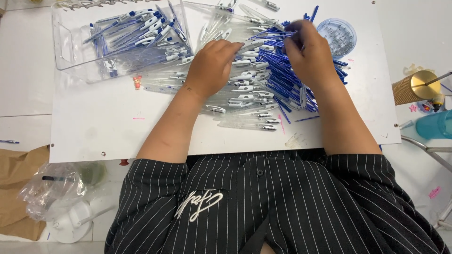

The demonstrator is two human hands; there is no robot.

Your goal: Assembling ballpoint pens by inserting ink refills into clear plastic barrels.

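Two hands in dozens of pen parts.
Left hand (213, 63) grips a clear barrel (250, 45); right hand (308, 54) pinches a blue refill (278, 34); beside the pile (263, 89), one clear tray (75, 47) holds assembled pens (141, 30).

Clear plastic tray (66, 47): up-left of the fingers, holding finished blue-and-white pens (141, 28).

Round blue lid (340, 35): just right of the fingertips, lying flat on the white board (94, 127).

Gold cylinder (416, 87): well right of the fingers, lying on its side. A teal container (435, 124) sits below it.

Crumpled clear bag (49, 188): far below-left of the fingers, over brown paper (19, 174). A white round object (68, 226), possibly a dish, lies beside it.
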